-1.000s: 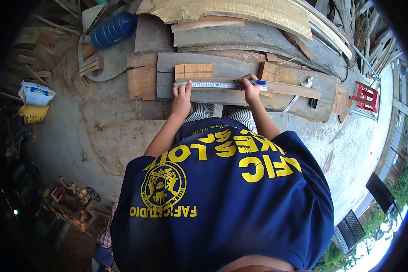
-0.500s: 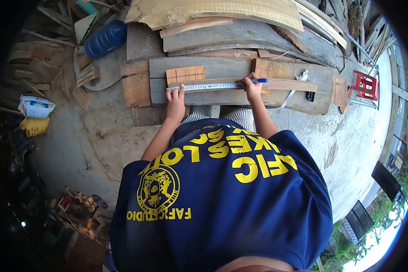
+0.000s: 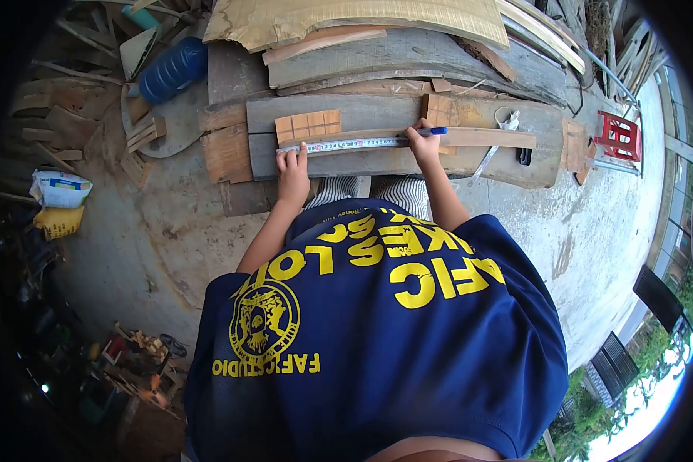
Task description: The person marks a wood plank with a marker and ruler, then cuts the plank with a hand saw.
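A narrow wooden strip (image 3: 489, 138) lies lengthwise on a wide grey board, with a white measuring tape (image 3: 354, 144) stretched along it. At the strip's left end, my left hand (image 3: 292, 175) is closed, its fingers pressing the tape against the wood. Farther right, my right hand (image 3: 423, 146) grips a blue pen (image 3: 436, 131) at the strip, near the other end of the visible tape. The pen lies nearly level, pointing right; its tip is hidden by the fingers. Behind the strip sits a small wood block with dark pencil-like lines (image 3: 308, 125).
A second wood piece (image 3: 441, 112) sits under the strip near my right hand. A small black object (image 3: 524, 156) lies on the board (image 3: 508, 173). More planks (image 3: 362, 65) are stacked behind. A blue water bottle (image 3: 173, 71) is at left, a red plastic stool (image 3: 618, 138) at right.
The whole view has shifted slightly, so the bench and hands appear a little farther left. Both hands keep about the same places along the strip, with the pen still held.
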`<state>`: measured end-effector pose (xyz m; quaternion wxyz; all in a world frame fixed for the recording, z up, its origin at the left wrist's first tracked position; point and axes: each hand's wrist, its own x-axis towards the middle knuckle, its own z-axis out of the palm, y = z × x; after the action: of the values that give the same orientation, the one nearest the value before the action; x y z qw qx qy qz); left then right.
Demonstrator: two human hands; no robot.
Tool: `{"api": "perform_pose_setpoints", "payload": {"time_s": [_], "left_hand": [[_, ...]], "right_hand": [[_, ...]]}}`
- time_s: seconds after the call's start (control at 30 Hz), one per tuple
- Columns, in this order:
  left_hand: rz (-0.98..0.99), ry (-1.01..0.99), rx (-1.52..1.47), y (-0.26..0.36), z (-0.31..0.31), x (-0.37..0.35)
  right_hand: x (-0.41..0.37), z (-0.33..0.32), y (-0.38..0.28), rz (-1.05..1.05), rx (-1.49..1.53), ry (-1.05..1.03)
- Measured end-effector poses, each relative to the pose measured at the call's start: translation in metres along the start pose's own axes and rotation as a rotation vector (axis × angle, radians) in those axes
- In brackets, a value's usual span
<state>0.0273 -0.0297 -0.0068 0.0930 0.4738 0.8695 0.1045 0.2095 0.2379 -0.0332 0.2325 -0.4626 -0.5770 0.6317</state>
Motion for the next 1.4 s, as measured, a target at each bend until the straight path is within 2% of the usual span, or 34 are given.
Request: {"api": "perform_pose_setpoints", "payload": {"time_s": [0.13, 0.17, 0.23, 0.27, 0.33, 0.83, 1.23, 1.4], "left_hand": [[-0.005, -0.016, -0.008, 0.003, -0.003, 0.000], [-0.012, -0.020, -0.011, 0.003, -0.004, 0.000], [-0.014, -0.021, -0.016, 0.003, -0.004, 0.001], [-0.020, -0.021, -0.028, 0.003, -0.005, 0.001], [-0.032, -0.020, -0.041, 0.003, -0.005, 0.002], [-0.013, -0.022, -0.041, 0.003, -0.006, 0.002], [-0.008, -0.024, -0.038, 0.003, -0.001, 0.003], [-0.037, -0.051, -0.074, 0.003, -0.003, 0.002]], "right_hand": [[-0.002, 0.000, -0.003, -0.232, -0.217, -0.049], [-0.003, -0.001, -0.006, -0.233, -0.217, -0.041], [-0.007, -0.004, -0.009, 0.073, 0.100, -0.046], [-0.009, -0.004, -0.010, 0.071, 0.098, -0.043], [-0.012, -0.005, -0.008, 0.049, 0.364, 0.111], [-0.006, -0.016, 0.001, 0.001, 0.145, 0.016], [-0.002, -0.012, -0.002, 0.008, 0.014, 0.030], [-0.008, -0.024, -0.003, 0.083, 0.318, 0.103]]}}
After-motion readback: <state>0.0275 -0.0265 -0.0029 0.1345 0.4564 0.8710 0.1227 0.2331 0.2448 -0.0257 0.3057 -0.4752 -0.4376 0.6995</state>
